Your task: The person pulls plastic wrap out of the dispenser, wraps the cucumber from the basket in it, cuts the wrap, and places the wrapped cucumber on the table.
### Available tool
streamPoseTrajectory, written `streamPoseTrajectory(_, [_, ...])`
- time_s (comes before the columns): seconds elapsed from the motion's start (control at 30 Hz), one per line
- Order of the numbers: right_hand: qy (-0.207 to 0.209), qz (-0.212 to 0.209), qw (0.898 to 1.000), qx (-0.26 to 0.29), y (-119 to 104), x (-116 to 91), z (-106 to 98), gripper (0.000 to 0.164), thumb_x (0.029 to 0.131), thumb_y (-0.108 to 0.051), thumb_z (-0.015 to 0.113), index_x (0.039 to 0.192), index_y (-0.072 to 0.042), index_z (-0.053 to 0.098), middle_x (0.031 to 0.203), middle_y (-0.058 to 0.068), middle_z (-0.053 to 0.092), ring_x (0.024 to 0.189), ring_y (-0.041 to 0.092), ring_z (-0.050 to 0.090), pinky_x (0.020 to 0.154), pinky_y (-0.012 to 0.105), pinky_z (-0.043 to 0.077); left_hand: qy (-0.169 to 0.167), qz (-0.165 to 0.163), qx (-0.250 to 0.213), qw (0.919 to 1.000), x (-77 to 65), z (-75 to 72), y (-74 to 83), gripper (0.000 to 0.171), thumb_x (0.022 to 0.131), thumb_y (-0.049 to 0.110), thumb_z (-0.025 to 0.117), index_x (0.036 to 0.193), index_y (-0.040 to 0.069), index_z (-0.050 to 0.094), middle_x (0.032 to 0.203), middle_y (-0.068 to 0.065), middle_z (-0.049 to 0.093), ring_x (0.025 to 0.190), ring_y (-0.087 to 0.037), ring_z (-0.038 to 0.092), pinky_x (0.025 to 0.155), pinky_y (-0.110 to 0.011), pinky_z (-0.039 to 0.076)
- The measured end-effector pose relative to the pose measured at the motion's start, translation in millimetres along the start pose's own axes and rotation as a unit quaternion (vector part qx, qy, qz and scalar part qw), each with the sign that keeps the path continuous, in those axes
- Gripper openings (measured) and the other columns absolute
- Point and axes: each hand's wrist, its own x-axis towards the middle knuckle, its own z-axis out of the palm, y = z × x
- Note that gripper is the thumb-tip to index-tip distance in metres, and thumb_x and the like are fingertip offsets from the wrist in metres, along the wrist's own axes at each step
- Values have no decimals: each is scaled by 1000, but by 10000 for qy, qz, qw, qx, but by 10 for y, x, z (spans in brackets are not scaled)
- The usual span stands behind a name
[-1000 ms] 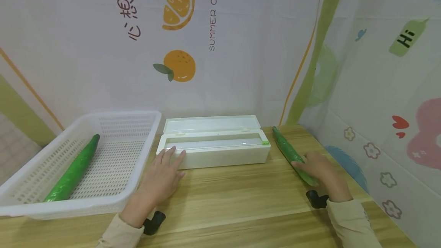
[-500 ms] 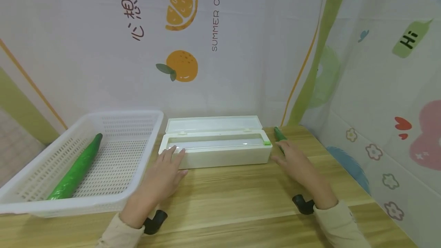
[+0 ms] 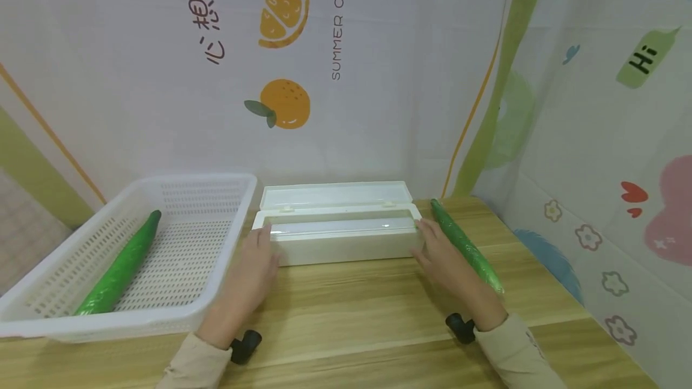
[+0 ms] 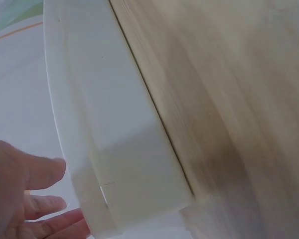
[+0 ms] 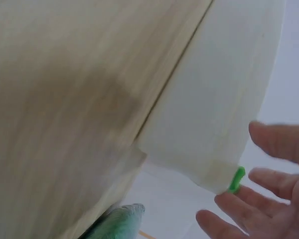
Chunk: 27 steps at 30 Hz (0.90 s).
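A white cling film dispenser (image 3: 346,247) stands on the table with its lid (image 3: 335,195) raised, and a pale roll (image 3: 340,225) shows inside. My left hand (image 3: 256,266) is at the dispenser's left end, thumb near the front and fingers along the side. At the opposite end is my right hand (image 3: 446,260), fingertips by the green cutter slider (image 5: 237,179). In both wrist views the fingers are loosely extended, thumb apart. A film-wrapped cucumber (image 3: 466,246) lies on the table just right of my right hand.
At the left, a white plastic basket (image 3: 227,245) holds another shiny, wrapped cucumber (image 3: 121,266). The wooden table (image 3: 346,323) runs back to a printed cloth wall (image 3: 367,107), with a second cloth side at the right.
My right hand has left the cucumber on the right and moved left to the dispenser's right end. My left hand has shifted from the dispenser's front rim to its left end.
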Motion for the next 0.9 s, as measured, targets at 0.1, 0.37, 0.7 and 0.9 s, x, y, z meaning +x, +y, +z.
streamPoseTrajectory(0.1, [209,-140,9993,-283,-8,8,10,53,93,-13,56,135,11,36,132,25,41,117,36,49,94,45,47,146,31,21,9999,33,21,-9,42,87,2,57,122,-17,44,109,-31,52,100,-41,53,82,-44,51])
streamPoseTrajectory(0.37, [911,-500,9907,-877,-21,161,34,37,90,-8,59,122,9,54,96,16,51,78,24,50,65,32,49,412,-397,75,9983,148,49,11,22,88,-3,54,109,-10,60,98,-30,58,87,-40,59,71,-47,52])
streamPoseTrajectory(0.7, [324,675,9939,-811,-123,407,3,20,92,-13,57,108,-7,68,100,18,54,90,30,53,64,39,53,-452,-1305,190,9902,361,41,42,19,91,11,56,104,6,69,96,-24,58,86,-38,57,59,-47,51])
streamPoseTrajectory(0.9, [97,1047,9921,-681,-133,457,-34,17,91,-18,59,98,-9,71,95,16,51,81,23,50,55,28,46,-660,-1484,314,9862,458,6,47,16,90,16,58,94,7,71,86,-21,58,77,-36,57,53,-45,48])
